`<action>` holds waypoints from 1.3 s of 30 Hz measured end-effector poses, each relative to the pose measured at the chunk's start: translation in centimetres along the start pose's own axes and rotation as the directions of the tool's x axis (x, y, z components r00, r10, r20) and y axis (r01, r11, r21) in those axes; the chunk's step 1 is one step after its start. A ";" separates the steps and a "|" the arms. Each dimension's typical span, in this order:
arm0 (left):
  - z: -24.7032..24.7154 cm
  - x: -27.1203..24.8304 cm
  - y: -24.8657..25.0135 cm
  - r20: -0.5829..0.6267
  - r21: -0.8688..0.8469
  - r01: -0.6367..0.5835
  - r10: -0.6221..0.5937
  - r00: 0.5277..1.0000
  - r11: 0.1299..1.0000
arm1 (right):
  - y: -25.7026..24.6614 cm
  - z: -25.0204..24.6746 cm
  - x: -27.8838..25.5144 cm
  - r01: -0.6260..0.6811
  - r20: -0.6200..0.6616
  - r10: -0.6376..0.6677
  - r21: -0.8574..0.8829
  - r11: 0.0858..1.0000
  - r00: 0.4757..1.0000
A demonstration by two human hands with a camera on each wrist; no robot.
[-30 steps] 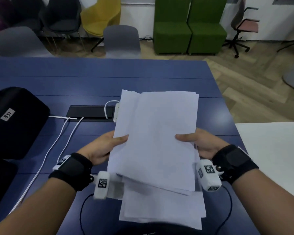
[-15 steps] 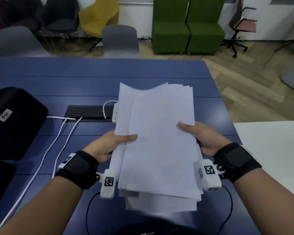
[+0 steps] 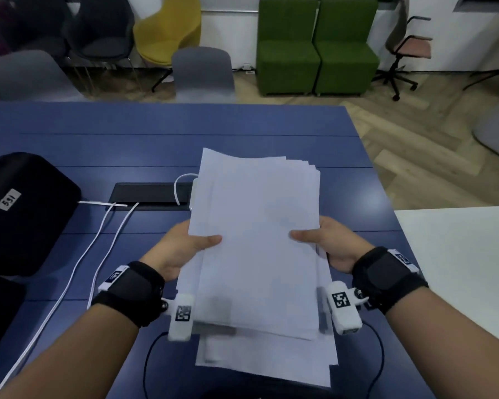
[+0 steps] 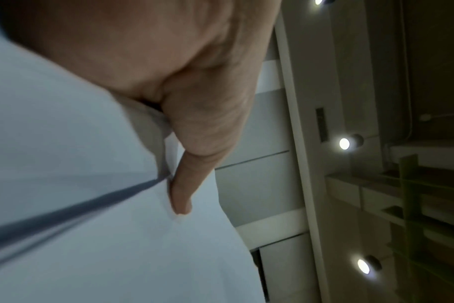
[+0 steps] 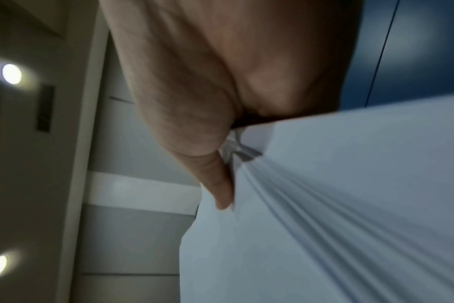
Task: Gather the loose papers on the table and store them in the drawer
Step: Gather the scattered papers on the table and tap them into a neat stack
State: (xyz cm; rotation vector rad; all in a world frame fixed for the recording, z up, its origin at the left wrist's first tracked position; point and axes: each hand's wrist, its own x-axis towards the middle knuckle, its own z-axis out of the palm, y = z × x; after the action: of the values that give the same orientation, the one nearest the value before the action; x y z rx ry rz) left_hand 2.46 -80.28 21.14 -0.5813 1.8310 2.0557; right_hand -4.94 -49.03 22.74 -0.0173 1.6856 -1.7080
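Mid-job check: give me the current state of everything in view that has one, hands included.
Stack of white paper sheets: held above the table, edges uneven, not squared.
Left hand: grips the stack's left edge, thumb on top.
Right hand: grips the stack's right edge, thumb on top.
More white sheets: lying flat on the blue table, under the held stack.
Drawer: not in view.

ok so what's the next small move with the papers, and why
Probably tap the stack of papers on the table to square it. Both the left hand and the right hand pinch its sides, but the sheets are fanned at the top and sticking out unevenly at the bottom. No drawer is in view.
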 end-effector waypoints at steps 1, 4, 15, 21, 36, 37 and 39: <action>0.0 -0.1 0.3 -0.013 -0.018 -0.033 0.032 0.999 0.999 | -0.4 -0.2 -0.2 0.017 -0.007 -0.017 0.032 0.999 1.000; -0.5 -0.6 1.5 0.018 -0.185 -0.118 0.124 0.992 0.976 | -2.2 -0.9 -0.9 0.119 -0.001 -0.121 0.172 0.978 0.993; 0.3 -0.4 3.1 0.080 -0.119 -0.134 0.144 0.986 0.984 | -2.4 -1.1 -0.5 0.134 -0.026 -0.131 0.186 0.973 0.991; 0.4 0.5 -0.1 0.116 0.119 0.049 -0.063 0.991 0.992 | 1.4 -0.6 -0.4 -0.079 0.020 0.077 0.123 0.989 0.997; 0.5 1.2 0.3 -0.026 0.192 -0.213 0.222 0.975 0.958 | 0.6 0.5 0.0 0.202 -0.104 -0.207 -0.056 0.978 0.973; 0.4 1.2 0.0 -0.027 0.172 -0.220 0.228 0.973 0.960 | 0.8 0.5 0.0 0.213 -0.116 -0.219 -0.067 0.975 0.969; 0.6 1.1 -0.4 -0.027 0.143 -0.236 0.242 0.970 0.961 | 1.3 0.6 -0.1 0.237 -0.136 -0.247 -0.088 0.967 0.959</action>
State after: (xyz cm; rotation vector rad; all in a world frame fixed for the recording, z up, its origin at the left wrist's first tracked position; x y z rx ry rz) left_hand 1.70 -79.65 20.27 -0.3863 2.1421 2.0529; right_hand -3.96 -49.36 21.69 -0.1410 1.9179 -1.8652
